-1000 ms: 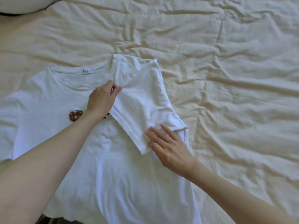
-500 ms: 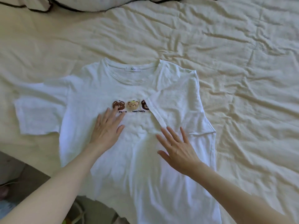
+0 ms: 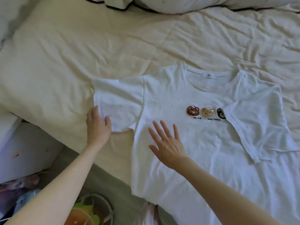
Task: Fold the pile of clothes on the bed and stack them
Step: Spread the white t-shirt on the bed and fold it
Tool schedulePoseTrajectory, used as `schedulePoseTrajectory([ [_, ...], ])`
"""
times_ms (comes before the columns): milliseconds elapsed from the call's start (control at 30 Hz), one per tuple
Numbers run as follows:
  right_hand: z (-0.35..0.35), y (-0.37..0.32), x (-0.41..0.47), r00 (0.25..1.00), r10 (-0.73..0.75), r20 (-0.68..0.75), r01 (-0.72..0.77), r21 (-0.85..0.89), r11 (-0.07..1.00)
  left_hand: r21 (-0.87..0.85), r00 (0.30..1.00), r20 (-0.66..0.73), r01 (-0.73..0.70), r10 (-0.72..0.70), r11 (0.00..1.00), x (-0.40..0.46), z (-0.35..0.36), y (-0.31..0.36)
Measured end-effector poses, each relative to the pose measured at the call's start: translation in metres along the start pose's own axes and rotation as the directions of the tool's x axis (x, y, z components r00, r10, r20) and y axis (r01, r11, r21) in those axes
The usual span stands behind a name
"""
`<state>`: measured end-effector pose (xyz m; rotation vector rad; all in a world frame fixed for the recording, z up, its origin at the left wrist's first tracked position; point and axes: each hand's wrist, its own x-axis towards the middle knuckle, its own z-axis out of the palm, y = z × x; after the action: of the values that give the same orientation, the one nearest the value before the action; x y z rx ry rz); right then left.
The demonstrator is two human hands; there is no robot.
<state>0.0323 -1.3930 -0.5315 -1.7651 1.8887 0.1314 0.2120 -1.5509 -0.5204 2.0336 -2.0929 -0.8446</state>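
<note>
White T-shirt (image 3: 203,143) face up on the cream bed sheet (image 3: 81,62), its right sleeve folded inward over the chest; left hand (image 3: 97,129) at the spread sleeve's edge, whether it pinches cloth unclear; right hand (image 3: 167,143) flat on the shirt, fingers straight and spread

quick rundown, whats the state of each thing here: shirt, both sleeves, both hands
t-shirt: spread flat, front up, on the bed, partly folded
right sleeve: folded in over the chest, covering part of the third bear
left sleeve: still spread out, not folded
left hand: at the left sleeve's edge, thumb on top of it
right hand: fingers straight and spread, over the shirt front
</note>
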Motion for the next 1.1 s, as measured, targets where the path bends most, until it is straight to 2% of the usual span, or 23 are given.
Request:
schedulePoseTrajectory([
  [67,0.000,-0.022,0.023,0.999,-0.041,-0.006,0.041,-0.013,0.999,-0.175,0.956,0.059,0.293,-0.287,0.940,0.026,-0.008,-0.011],
  [133,0.002,-0.037,0.039,0.999,-0.045,0.017,0.045,-0.010,0.999,-0.327,0.899,0.128,0.436,-0.418,0.838,0.042,-0.012,-0.018],
  [200,0.005,-0.043,0.047,0.998,-0.021,0.059,0.022,-0.018,1.000,-0.472,0.878,0.224,0.478,-0.423,0.741,0.049,-0.015,-0.017],
  [267,0.004,-0.043,0.049,0.996,-0.006,0.091,0.007,-0.019,1.000,-0.471,0.873,0.278,0.487,-0.399,0.736,0.047,-0.018,-0.019],
  [367,-0.004,-0.042,0.044,0.996,-0.007,0.092,0.000,0.067,0.998,-0.485,0.844,0.308,0.536,-0.439,0.691,0.035,-0.020,-0.017],
  [433,-0.008,-0.041,0.034,0.997,0.014,0.075,-0.027,0.179,0.983,-0.517,0.854,0.253,0.516,-0.454,0.683,0.025,-0.022,-0.010],
  [500,-0.012,-0.040,0.019,0.996,0.079,0.042,-0.089,0.321,0.943,-0.482,0.919,0.091,0.378,-0.384,0.790,0.013,-0.024,0.005],
  [567,-0.015,-0.035,0.004,0.974,0.225,0.012,-0.197,0.534,0.822,-0.410,0.974,-0.080,0.163,-0.214,0.897,-0.001,-0.025,0.029],
  [600,-0.019,-0.031,-0.004,0.945,0.327,0.022,-0.262,0.653,0.711,-0.365,0.984,-0.144,0.046,-0.105,0.930,-0.009,-0.023,0.044],
  [667,-0.024,-0.018,-0.019,0.854,0.513,0.085,-0.331,0.850,0.409,-0.283,0.972,-0.187,-0.194,0.144,0.939,-0.030,-0.013,0.074],
  [733,-0.028,-0.001,-0.034,0.765,0.626,0.151,-0.314,0.936,0.158,-0.184,0.906,-0.121,-0.422,0.406,0.888,-0.054,0.003,0.102],
  [800,-0.029,0.015,-0.049,0.682,0.702,0.205,-0.250,0.967,-0.039,-0.096,0.793,-0.002,-0.607,0.609,0.789,-0.075,0.026,0.118],
  [833,-0.030,0.023,-0.056,0.634,0.737,0.235,-0.228,0.967,-0.113,-0.042,0.735,0.106,-0.669,0.670,0.742,-0.085,0.040,0.120],
  [900,-0.030,0.037,-0.068,0.544,0.789,0.286,-0.227,0.955,-0.190,0.023,0.674,0.383,-0.691,0.632,0.723,-0.096,0.065,0.113],
  [933,-0.029,0.042,-0.071,0.511,0.807,0.295,-0.257,0.949,-0.184,0.022,0.664,0.473,-0.666,0.579,0.746,-0.098,0.071,0.105],
  [967,-0.028,0.048,-0.072,0.493,0.823,0.282,-0.313,0.940,-0.135,-0.011,0.664,0.501,-0.637,0.556,0.771,-0.098,0.072,0.097],
  [1033,-0.029,0.055,-0.065,0.500,0.844,0.195,-0.427,0.903,0.045,-0.083,0.740,0.375,-0.573,0.559,0.815,-0.097,0.062,0.083],
  [1100,-0.037,0.057,-0.044,0.553,0.830,0.072,-0.448,0.865,0.224,-0.056,0.864,0.167,-0.474,0.476,0.879,-0.088,0.053,0.066],
])
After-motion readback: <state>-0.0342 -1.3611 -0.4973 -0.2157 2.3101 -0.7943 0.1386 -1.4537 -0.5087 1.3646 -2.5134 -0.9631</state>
